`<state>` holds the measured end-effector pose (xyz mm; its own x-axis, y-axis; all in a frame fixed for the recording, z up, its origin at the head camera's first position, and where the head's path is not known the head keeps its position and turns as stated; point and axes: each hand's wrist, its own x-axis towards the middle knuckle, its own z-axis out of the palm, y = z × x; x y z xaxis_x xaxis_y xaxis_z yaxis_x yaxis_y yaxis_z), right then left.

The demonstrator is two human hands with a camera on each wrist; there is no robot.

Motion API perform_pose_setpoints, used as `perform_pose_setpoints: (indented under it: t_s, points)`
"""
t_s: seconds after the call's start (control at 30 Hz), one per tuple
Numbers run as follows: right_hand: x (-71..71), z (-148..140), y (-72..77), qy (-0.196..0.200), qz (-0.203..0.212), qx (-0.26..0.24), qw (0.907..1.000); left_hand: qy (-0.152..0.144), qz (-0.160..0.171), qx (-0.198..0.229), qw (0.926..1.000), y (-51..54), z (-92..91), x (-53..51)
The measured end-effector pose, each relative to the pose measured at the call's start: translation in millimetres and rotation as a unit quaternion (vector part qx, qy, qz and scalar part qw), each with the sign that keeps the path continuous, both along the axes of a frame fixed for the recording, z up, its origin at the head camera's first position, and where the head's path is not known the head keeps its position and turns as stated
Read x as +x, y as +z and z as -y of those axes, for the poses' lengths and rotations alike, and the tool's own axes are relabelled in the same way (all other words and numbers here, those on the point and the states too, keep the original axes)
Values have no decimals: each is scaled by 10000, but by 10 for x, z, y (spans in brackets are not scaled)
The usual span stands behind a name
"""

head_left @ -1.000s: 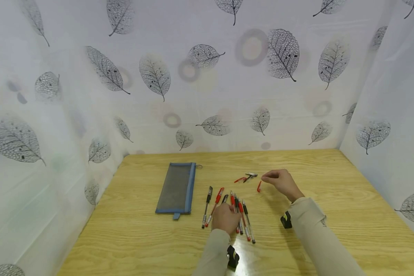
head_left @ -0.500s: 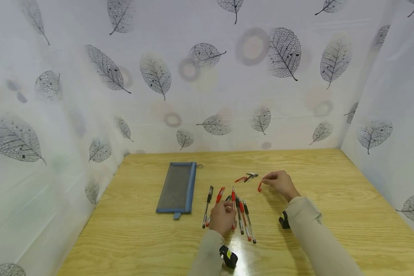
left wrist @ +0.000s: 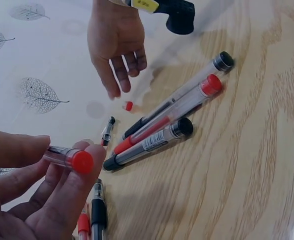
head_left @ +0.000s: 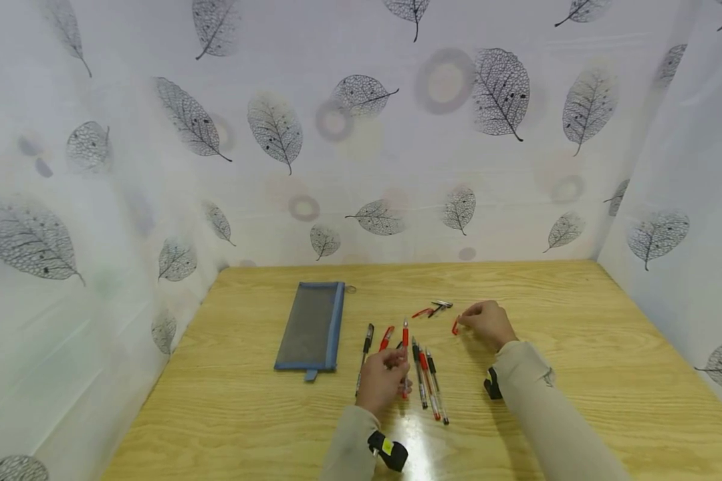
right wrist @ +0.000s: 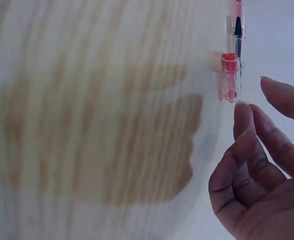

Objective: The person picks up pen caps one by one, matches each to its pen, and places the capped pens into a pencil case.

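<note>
My left hand (head_left: 383, 381) pinches a red gel pen (head_left: 406, 336) between thumb and fingers, its bare tip pointing away from me. Close up in the left wrist view, the red end plug (left wrist: 82, 162) of that pen faces the camera. My right hand (head_left: 487, 323) is over the table beside a red pen cap (head_left: 454, 327). In the right wrist view its thumb and fingertips stand apart, and the cap (right wrist: 230, 75) is just beyond them. Between the hands lie several uncapped pens, among them a black one (head_left: 431, 366) and a red one (head_left: 423, 363).
A grey mesh pouch (head_left: 310, 326) with blue edging lies on the wooden table (head_left: 228, 414) at the left. More loose caps (head_left: 440, 305) lie behind the pens. A black pen (head_left: 368, 339) is left of my left hand. A leaf-patterned sheet (head_left: 397, 160) closes off the back and sides.
My left hand has picked the red pen out of the row and drawn it slightly left, raising it off the table. My right hand has lowered slightly beside the red cap.
</note>
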<state>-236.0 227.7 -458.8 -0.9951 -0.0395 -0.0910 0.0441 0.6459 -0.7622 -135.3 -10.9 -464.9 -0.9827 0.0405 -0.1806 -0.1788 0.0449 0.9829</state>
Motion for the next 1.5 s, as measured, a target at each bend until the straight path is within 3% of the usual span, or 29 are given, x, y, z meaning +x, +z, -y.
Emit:
perform_pose_setpoints:
  t_s: [0.4,0.7,1.03,1.37,1.5]
  points:
    - [-30,14,-36,-187,381,268,9987,-320,56,5,9995,105,19,75]
    - [-114,-7,-71,-135,413,625,9971,-447,25,-32,9990,102,25,72]
    - [-145,-22,-115,-95,354,693,9969,-485,2,-83,9988,90,23,53]
    - [-106,-47,-104,-111,266,358,9989,-496,90,-191,9985,95,27,73]
    - [-72,-49,-111,-25,148,1,9999,-582,84,-210,9981,80,32,78]
